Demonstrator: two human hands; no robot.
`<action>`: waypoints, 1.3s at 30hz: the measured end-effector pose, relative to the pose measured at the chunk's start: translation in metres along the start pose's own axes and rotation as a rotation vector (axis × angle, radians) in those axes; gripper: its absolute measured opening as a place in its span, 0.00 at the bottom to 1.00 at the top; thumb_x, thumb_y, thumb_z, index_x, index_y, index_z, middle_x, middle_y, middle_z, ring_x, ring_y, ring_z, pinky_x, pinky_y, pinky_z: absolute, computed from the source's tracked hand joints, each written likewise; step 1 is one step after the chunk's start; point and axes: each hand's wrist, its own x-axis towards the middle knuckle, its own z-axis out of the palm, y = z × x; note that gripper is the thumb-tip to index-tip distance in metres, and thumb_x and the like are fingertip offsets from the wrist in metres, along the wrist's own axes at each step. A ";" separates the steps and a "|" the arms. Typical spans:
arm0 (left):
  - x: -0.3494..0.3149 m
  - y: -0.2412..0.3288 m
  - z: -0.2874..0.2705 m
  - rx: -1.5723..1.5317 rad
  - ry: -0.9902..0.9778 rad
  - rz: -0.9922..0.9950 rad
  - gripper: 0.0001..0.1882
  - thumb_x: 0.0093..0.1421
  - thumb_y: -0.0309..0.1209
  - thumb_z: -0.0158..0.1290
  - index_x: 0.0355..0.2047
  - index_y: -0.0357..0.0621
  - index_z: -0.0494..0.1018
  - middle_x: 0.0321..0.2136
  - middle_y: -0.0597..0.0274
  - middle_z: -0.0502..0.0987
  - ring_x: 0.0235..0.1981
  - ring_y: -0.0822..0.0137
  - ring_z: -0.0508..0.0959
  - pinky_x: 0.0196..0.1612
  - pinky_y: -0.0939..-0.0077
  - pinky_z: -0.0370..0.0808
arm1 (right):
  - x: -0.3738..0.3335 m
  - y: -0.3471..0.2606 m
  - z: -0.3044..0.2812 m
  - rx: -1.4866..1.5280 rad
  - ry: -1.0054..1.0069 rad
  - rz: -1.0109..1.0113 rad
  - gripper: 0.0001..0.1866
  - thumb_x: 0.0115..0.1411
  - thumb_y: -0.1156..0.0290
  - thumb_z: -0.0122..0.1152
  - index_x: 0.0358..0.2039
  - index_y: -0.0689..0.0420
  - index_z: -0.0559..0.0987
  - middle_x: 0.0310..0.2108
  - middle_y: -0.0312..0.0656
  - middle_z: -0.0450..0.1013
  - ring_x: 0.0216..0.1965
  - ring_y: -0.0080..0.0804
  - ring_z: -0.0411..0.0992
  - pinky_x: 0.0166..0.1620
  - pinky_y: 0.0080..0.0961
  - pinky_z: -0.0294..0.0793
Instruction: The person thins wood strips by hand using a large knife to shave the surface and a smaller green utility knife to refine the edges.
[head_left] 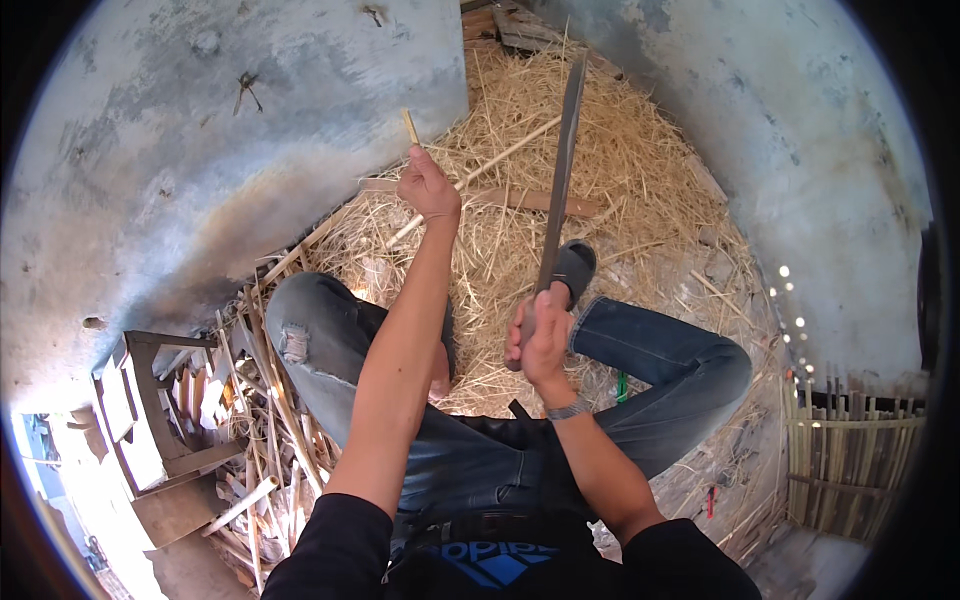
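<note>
My left hand (430,188) is reached out ahead, its fingers closed around a short yellowish bamboo strip (410,127) whose end points up from the fist. Lower and to the right, my right hand (545,340) grips the handle of a long, dark machete (566,160). Its blade points away from me and upward, apart from the bamboo strip. Shavings (630,130) lie heaped beyond both hands, and a long pale stick (510,152) crosses them behind my left wrist.
A wooden plank (535,202) lies in the shavings. Split sticks (285,400) and a wooden frame (190,462) crowd my left side. Walls (330,90) rise on both sides. At the right stands a slatted bamboo panel (850,460); a small red object (711,502) lies near it.
</note>
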 end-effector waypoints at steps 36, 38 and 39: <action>0.008 0.001 -0.002 0.230 0.218 -0.034 0.40 0.72 0.56 0.41 0.08 0.39 0.58 0.08 0.67 0.59 0.15 0.70 0.59 0.22 0.66 0.58 | 0.010 0.135 -0.062 -0.670 -0.107 0.020 0.33 0.69 0.37 0.42 0.21 0.55 0.66 0.13 0.35 0.62 0.13 0.26 0.63 0.18 0.32 0.65; 0.013 -0.003 -0.010 0.267 0.239 0.001 0.41 0.72 0.57 0.41 0.08 0.39 0.58 0.08 0.66 0.59 0.14 0.69 0.59 0.22 0.64 0.59 | 0.003 0.149 -0.082 -0.530 -0.031 0.540 0.34 0.67 0.34 0.43 0.21 0.54 0.65 0.13 0.34 0.61 0.13 0.24 0.61 0.18 0.30 0.64; 0.017 -0.006 -0.015 0.290 0.249 0.020 0.41 0.71 0.57 0.41 0.08 0.38 0.58 0.08 0.66 0.59 0.14 0.69 0.59 0.22 0.63 0.59 | 0.004 0.151 -0.086 -0.358 0.027 0.870 0.34 0.66 0.33 0.44 0.21 0.54 0.65 0.14 0.33 0.61 0.13 0.24 0.61 0.18 0.29 0.63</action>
